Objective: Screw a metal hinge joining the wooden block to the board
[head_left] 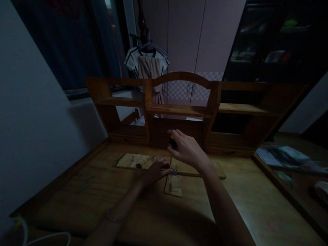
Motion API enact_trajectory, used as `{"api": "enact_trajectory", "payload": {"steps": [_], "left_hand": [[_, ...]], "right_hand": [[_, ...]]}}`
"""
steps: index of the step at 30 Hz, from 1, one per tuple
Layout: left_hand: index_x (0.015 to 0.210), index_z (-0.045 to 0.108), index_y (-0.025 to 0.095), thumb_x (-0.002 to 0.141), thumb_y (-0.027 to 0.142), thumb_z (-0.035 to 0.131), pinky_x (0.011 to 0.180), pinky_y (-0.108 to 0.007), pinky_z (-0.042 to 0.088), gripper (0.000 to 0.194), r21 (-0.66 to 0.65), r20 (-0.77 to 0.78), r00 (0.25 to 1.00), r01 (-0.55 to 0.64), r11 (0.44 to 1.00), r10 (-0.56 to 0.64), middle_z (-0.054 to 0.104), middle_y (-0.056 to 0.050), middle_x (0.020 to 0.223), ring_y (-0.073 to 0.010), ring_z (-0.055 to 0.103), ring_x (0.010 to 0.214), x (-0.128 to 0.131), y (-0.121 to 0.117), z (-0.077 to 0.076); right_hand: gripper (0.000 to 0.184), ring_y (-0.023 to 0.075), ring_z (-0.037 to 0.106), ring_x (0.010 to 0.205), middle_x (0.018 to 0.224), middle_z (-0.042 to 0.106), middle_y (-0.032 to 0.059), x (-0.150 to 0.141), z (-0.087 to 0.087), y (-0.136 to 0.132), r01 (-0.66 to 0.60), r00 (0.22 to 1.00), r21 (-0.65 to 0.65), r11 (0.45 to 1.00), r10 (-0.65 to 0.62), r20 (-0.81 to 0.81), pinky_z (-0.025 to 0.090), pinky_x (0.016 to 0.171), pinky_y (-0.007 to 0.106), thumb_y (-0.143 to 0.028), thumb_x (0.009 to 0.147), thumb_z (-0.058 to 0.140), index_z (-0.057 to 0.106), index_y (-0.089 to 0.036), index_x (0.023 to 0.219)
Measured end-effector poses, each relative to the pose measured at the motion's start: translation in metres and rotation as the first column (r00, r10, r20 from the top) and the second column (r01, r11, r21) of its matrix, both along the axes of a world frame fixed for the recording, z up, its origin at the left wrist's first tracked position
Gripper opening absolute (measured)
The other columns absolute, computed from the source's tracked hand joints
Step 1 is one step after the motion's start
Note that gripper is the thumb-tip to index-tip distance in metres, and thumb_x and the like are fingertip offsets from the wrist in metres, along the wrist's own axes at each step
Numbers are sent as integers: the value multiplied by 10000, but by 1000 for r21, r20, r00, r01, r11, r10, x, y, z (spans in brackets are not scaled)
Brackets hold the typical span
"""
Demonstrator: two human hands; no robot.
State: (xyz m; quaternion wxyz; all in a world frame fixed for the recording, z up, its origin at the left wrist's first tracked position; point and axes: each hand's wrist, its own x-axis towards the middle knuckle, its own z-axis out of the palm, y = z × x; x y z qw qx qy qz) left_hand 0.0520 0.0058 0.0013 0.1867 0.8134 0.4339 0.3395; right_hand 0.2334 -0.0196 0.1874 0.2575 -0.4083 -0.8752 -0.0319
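My right hand (186, 147) is closed around the black and yellow handle of a screwdriver (173, 141), held upright with its thin shaft pointing down. Lower and to the left, my left hand (156, 169) rests on the boards, its fingertips pinching or pressing at a small metal piece (174, 172), perhaps a hinge or bracket. That piece lies where a long stained board (130, 160), a plain board (217, 168) and a short wooden block (176, 186) meet. Whether the screwdriver tip touches it is hard to make out in the dim light.
Behind the boards stands a wooden shelf unit (179, 110) with small drawers. Several thin metal pieces (85, 184) lie on the wooden tabletop (246, 194) at left. A white cable (48, 235) curls at the lower left. Papers and bags (289, 155) sit at right.
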Motion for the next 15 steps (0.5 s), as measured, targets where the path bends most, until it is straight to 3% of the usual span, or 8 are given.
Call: {"api": "enact_trajectory", "payload": {"steps": [8, 15], "left_hand": [[799, 637, 167, 853, 400, 665, 749, -267, 428, 240, -4, -10, 999, 31, 999, -31, 625, -26, 901, -160, 575, 820, 1, -2, 6], [814, 640, 171, 837, 402, 686, 740, -275, 430, 237, 6, 12, 1000, 0, 1000, 0, 627, -33, 891, -170, 577, 822, 1, -1, 2]], "right_hand": [[367, 196, 628, 891, 1079, 625, 68, 1, -2, 1, -5, 1000, 4, 1000, 5, -29, 382, 727, 303, -305, 936, 443, 463, -220, 1293], [420, 199, 622, 928, 1110, 611, 72, 2, -1, -1, -41, 999, -4, 999, 41, -25, 382, 737, 298, -309, 907, 482, 442, -228, 1317]]}}
